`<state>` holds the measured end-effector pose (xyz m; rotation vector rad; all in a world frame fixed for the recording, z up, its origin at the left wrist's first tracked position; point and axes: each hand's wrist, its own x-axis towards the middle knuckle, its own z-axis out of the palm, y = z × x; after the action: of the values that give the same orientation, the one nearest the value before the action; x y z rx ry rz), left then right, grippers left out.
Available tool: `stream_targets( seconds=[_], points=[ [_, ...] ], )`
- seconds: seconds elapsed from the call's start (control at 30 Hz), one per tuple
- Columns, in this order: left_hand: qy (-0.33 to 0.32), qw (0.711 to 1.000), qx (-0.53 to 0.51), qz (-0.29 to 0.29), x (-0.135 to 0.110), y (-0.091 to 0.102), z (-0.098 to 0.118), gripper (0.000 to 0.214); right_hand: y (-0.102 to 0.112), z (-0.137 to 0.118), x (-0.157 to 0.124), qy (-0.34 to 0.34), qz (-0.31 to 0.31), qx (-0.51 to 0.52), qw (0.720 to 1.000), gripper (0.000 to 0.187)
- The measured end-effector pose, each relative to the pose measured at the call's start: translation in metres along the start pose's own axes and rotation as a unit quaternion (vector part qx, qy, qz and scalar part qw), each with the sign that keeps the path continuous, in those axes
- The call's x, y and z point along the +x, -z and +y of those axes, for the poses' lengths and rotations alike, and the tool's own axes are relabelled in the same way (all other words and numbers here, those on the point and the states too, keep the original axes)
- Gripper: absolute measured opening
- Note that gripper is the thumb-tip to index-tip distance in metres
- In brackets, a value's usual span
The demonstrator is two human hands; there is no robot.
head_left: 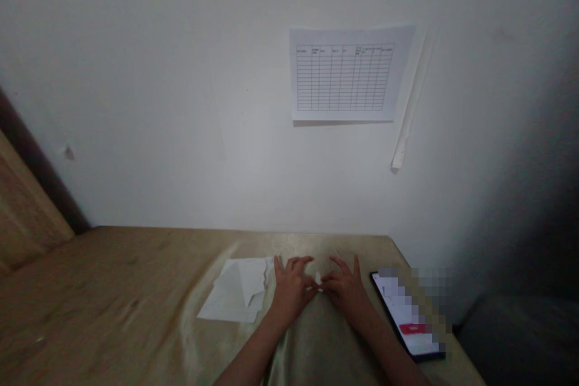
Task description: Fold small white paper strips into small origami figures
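A small piece of white paper (pixel 318 279) shows between my two hands, low over the cloth-covered table. My left hand (pixel 293 282) pinches it from the left with thumb and forefinger, its other fingers raised. From the right, the thumb and forefinger of my right hand (pixel 344 287) press on the same piece, and the remaining fingers are spread. Most of the piece is hidden by my fingertips. Just left of my left hand lie loose white paper sheets (pixel 230 295), overlapping, some with torn edges.
A phone (pixel 407 319) with a lit screen, partly blurred out, lies at the table's right edge. The brownish table cover (pixel 136 289) has creases. On the wall behind hang a printed table sheet (pixel 344 75) and a white strip (pixel 409 114). A wooden panel (pixel 27 205) stands at left.
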<state>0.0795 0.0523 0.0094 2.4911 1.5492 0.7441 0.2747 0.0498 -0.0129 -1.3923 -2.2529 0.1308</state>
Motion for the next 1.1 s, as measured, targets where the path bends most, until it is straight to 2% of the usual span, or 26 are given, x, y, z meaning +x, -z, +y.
stream_targets(
  seconds=[0.2, 0.7, 0.93, 1.1],
  points=[
    [-0.021, 1.000, 0.019, 0.006, 0.0009, 0.0027, 0.0009, 0.006, -0.0039, 0.0031, 0.0012, 0.008, 0.013, 0.007, 1.000, 0.020],
    [0.018, 1.000, -0.009, -0.003, 0.0008, 0.0014, 0.0015, 0.008, -0.0035, 0.0008, -0.0002, -0.002, 0.032, 0.015, 0.999, 0.022],
    [0.028, 1.000, -0.007, 0.011, -0.0008, -0.0038, -0.0024, 0.011, -0.0076, 0.0025, -0.0008, 0.002, 0.047, 0.013, 0.999, 0.022],
    [0.031, 0.999, -0.006, 0.013, -0.0020, -0.0042, -0.0037, 0.008, -0.0025, -0.0019, -0.0020, 0.001, 0.052, 0.003, 0.999, 0.022]
  ],
)
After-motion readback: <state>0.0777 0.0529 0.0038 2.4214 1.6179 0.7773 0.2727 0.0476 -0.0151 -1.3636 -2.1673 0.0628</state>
